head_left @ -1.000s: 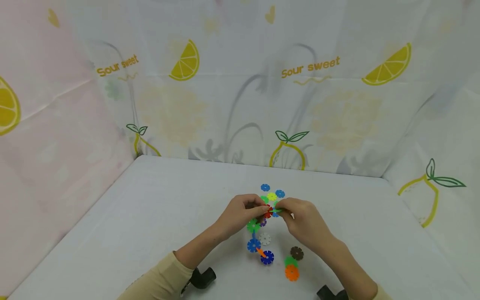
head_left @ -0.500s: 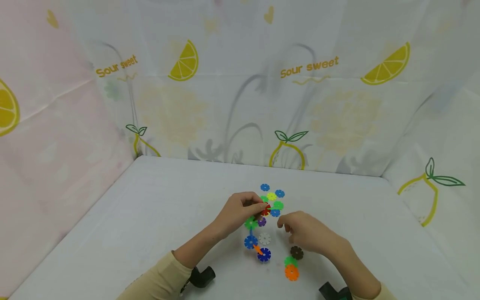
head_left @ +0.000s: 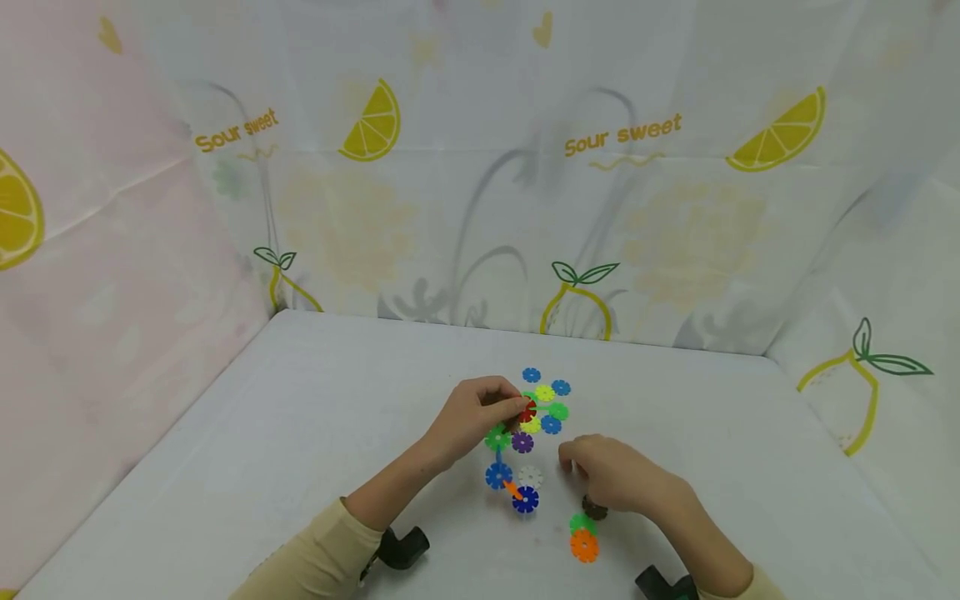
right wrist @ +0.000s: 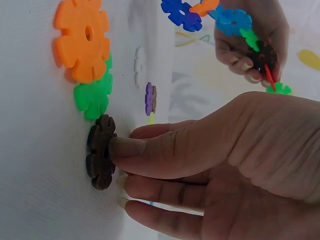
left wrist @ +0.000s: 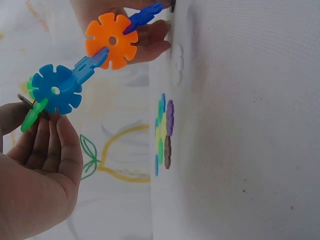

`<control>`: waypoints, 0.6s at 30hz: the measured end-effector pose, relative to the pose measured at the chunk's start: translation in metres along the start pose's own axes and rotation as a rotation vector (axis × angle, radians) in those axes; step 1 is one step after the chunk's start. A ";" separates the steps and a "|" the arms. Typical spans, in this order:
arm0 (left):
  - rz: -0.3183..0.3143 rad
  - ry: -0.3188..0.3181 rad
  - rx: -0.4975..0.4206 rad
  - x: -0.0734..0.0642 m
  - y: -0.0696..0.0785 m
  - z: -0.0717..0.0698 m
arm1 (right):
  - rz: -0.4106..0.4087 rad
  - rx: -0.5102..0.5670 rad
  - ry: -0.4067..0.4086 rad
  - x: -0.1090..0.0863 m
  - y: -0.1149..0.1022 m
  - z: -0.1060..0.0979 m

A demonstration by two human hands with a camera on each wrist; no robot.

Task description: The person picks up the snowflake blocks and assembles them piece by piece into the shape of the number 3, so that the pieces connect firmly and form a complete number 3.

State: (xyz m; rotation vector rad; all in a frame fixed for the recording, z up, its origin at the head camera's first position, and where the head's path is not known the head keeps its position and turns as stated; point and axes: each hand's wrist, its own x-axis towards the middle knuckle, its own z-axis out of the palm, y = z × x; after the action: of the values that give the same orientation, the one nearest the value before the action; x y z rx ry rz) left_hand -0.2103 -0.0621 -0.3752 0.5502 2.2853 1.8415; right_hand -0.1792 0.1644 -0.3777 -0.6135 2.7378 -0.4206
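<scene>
My left hand [head_left: 472, 417] pinches a chain of slotted plastic discs near a red disc [head_left: 527, 408]. In the left wrist view, the chain's blue disc [left wrist: 65, 95], orange disc [left wrist: 102, 37] and dark blue disc [left wrist: 145, 17] hang clear of the table. A dark disc [right wrist: 265, 55] sits between the left fingers in the right wrist view. Low over the table, my right hand [head_left: 622, 475] has its thumb and fingers apart around a loose brown disc [right wrist: 100, 165]. The thumb tip overlaps that disc; I cannot tell whether it touches.
Beside the brown disc lie a green disc [head_left: 581, 522] and an orange disc [head_left: 584, 552]. A white disc [head_left: 530, 482], a purple disc [head_left: 522, 450] and several blue and yellow discs lie farther back. Printed cloth walls surround the white table [head_left: 337, 400].
My right hand has let go of the green piece by the chain and moved down to the brown disc. My left hand has shifted slightly up and left with the chain.
</scene>
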 end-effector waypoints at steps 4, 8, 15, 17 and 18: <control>-0.002 -0.002 -0.010 0.000 0.000 0.000 | 0.009 0.012 -0.015 0.000 -0.001 0.001; -0.009 -0.006 -0.020 0.000 -0.001 -0.001 | 0.042 0.016 -0.043 -0.001 -0.003 0.001; -0.011 -0.002 -0.014 0.000 -0.002 0.000 | 0.065 -0.017 -0.076 -0.004 -0.010 0.002; -0.012 -0.002 -0.010 0.000 -0.003 0.001 | 0.060 -0.020 -0.069 -0.005 -0.011 0.002; -0.012 -0.002 -0.008 0.000 -0.003 0.001 | 0.059 -0.021 -0.066 -0.005 -0.012 0.002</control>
State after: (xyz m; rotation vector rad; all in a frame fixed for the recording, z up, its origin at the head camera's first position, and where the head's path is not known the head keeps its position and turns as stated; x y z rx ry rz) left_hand -0.2109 -0.0618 -0.3784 0.5362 2.2741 1.8427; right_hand -0.1696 0.1561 -0.3745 -0.5402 2.6928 -0.3516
